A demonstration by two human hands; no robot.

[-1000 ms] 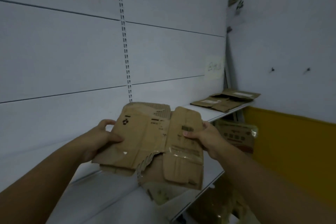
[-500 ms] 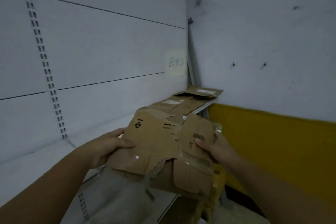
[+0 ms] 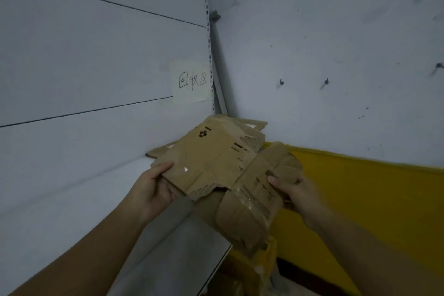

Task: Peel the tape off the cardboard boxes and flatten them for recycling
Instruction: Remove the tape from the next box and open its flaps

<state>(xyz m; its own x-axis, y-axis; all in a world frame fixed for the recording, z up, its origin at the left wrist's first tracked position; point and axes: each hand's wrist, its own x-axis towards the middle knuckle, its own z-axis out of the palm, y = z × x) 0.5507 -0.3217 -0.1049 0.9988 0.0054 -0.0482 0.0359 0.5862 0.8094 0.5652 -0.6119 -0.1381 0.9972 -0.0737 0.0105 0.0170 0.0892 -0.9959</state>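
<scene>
While both hands are raised over the far end of the white shelf [image 3: 168,235], a flattened cardboard box [image 3: 216,161] hangs between them, held clear of the shelf surface. Left hand [image 3: 153,190]: thumb on top of the box's near-left corner, fingers curled underneath, pinching the panel. Right hand [image 3: 295,192]: thumb pressed on the upper face at the right side, fingers wrapped under the edge, also pinching. Box tilted, far edge higher; a recycling mark is printed on the upper panel. A torn, ragged edge runs between the hands on the near side. Below the right hand, folded flaps droop downward with a glossy strip of tape [image 3: 254,202] still stuck across them. Just beyond the hands, partly hidden by the held box, more flattened cardboard [image 3: 249,124] lies at the shelf's corner. Above and beyond the left hand, a paper note [image 3: 191,81] with handwriting is fixed to the wall panel. A yellow wall band [image 3: 360,199] runs behind the right hand.
</scene>
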